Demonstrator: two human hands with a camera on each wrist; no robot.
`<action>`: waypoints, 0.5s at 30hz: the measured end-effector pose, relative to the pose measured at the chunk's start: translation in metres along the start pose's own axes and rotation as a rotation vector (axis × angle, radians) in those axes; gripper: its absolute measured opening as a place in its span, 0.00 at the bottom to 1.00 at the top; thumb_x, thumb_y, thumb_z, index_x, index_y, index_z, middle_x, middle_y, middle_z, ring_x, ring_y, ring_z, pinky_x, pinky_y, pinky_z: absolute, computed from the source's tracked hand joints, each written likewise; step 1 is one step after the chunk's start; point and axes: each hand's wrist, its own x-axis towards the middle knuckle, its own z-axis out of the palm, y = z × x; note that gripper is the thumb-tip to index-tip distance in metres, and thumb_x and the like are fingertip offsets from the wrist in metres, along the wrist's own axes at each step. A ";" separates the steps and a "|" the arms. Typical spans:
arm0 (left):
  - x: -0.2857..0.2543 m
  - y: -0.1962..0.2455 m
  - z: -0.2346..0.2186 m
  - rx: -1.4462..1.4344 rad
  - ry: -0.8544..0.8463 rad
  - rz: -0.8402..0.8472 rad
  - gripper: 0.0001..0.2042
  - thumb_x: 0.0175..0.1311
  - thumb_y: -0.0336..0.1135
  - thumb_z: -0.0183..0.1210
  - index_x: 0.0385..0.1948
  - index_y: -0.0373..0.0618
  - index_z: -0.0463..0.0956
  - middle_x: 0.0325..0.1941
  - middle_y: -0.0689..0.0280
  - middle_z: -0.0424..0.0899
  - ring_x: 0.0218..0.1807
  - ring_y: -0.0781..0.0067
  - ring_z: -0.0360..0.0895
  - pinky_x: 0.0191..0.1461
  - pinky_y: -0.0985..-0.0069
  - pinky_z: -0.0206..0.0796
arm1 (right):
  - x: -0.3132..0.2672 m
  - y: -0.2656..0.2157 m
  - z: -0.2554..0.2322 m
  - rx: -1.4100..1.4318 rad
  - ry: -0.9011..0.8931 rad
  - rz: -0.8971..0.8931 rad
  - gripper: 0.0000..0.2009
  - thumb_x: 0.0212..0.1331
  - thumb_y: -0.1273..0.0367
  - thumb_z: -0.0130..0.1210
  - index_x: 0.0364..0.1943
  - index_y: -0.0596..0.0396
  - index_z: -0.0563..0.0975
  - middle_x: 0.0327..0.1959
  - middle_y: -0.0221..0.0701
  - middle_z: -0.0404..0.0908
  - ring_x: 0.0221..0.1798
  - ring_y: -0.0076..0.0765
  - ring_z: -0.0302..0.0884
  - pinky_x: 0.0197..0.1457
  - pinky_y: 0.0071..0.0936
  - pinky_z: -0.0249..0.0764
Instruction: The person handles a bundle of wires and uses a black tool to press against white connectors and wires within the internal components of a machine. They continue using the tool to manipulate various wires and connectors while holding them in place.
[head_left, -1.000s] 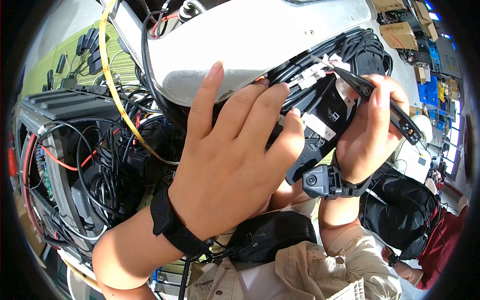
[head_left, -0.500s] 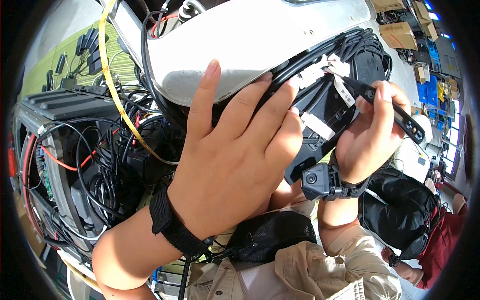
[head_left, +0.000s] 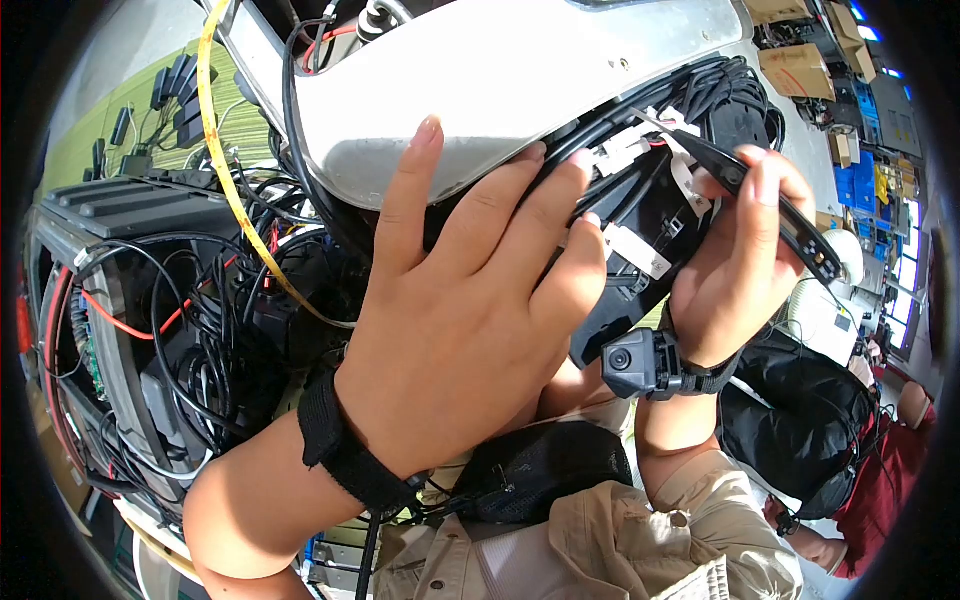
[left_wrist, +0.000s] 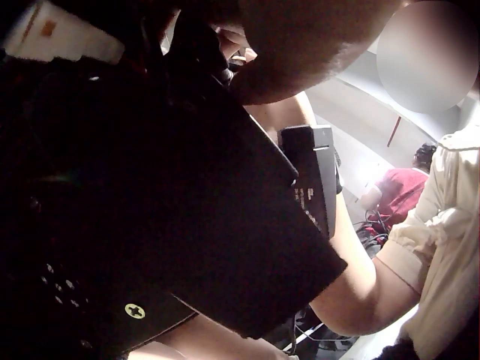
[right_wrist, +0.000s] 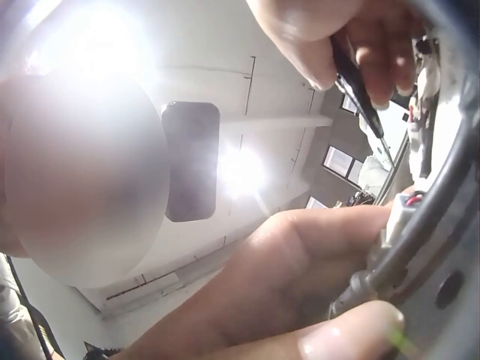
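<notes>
From the head view we look forward and down, fisheye, at close range, onto both hands against the silver panel (head_left: 520, 80) and its black cable bundle (head_left: 640, 120). The left wrist view sits almost against a dark housing (left_wrist: 187, 225) and faces outward past it toward the room. The right wrist view looks upward from beneath the fingers (right_wrist: 315, 45) toward ceiling lights. We see the cable bundle in both the head and right wrist views.

No text, brand or number can be read in any view. White tags (head_left: 636, 251) on the black cable bundle (head_left: 640, 120) carry small dark marks (too blurred to make out), and the black panel (left_wrist: 225, 247) bears pale, illegible print.
</notes>
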 end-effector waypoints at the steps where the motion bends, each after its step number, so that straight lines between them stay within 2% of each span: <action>1: 0.001 0.001 -0.002 0.005 -0.011 -0.011 0.17 0.54 0.35 0.56 0.47 0.45 0.69 0.59 0.59 0.74 0.63 0.56 0.68 0.72 0.40 0.34 | 0.000 0.000 0.001 0.000 0.000 0.000 0.08 0.60 0.73 0.59 0.41 0.60 0.75 0.32 0.32 0.79 0.33 0.23 0.77 0.38 0.18 0.73; 3: 0.001 0.001 -0.002 0.009 -0.023 -0.021 0.17 0.54 0.35 0.56 0.47 0.46 0.69 0.59 0.59 0.74 0.63 0.56 0.68 0.72 0.40 0.34 | 0.001 0.000 0.002 -0.045 0.124 -0.013 0.08 0.59 0.72 0.59 0.39 0.60 0.75 0.30 0.30 0.78 0.30 0.21 0.75 0.36 0.16 0.71; 4: 0.001 0.001 -0.001 0.007 -0.021 -0.021 0.17 0.54 0.35 0.56 0.47 0.46 0.70 0.59 0.59 0.74 0.63 0.56 0.68 0.72 0.40 0.33 | -0.001 0.002 -0.004 -0.102 0.033 -0.019 0.07 0.63 0.72 0.54 0.41 0.61 0.75 0.36 0.33 0.76 0.33 0.24 0.72 0.42 0.21 0.70; 5: 0.000 0.001 -0.001 0.006 -0.019 -0.021 0.17 0.54 0.35 0.56 0.46 0.46 0.70 0.59 0.59 0.74 0.63 0.57 0.68 0.72 0.40 0.33 | -0.001 0.001 -0.004 -0.102 0.034 -0.019 0.07 0.63 0.72 0.54 0.41 0.61 0.75 0.36 0.33 0.76 0.33 0.24 0.72 0.42 0.21 0.70; 9: 0.000 0.000 0.001 0.014 -0.001 -0.001 0.16 0.54 0.35 0.56 0.46 0.46 0.71 0.59 0.59 0.74 0.63 0.57 0.68 0.72 0.40 0.33 | -0.001 0.000 -0.002 -0.141 -0.003 0.033 0.06 0.62 0.73 0.54 0.39 0.60 0.74 0.34 0.31 0.76 0.33 0.24 0.71 0.39 0.20 0.68; 11: 0.001 0.000 -0.001 0.013 -0.018 -0.012 0.16 0.54 0.35 0.56 0.46 0.46 0.71 0.58 0.59 0.74 0.63 0.57 0.68 0.72 0.40 0.34 | 0.001 0.001 -0.001 -0.130 0.042 0.003 0.04 0.61 0.74 0.57 0.36 0.58 0.74 0.26 0.25 0.74 0.26 0.15 0.66 0.31 0.13 0.63; 15: 0.001 0.001 -0.001 0.002 -0.016 -0.018 0.16 0.54 0.35 0.56 0.46 0.46 0.71 0.58 0.59 0.74 0.63 0.57 0.68 0.72 0.40 0.34 | 0.001 0.002 -0.002 -0.085 0.043 -0.014 0.04 0.60 0.74 0.56 0.36 0.58 0.75 0.26 0.26 0.75 0.26 0.15 0.66 0.31 0.13 0.63</action>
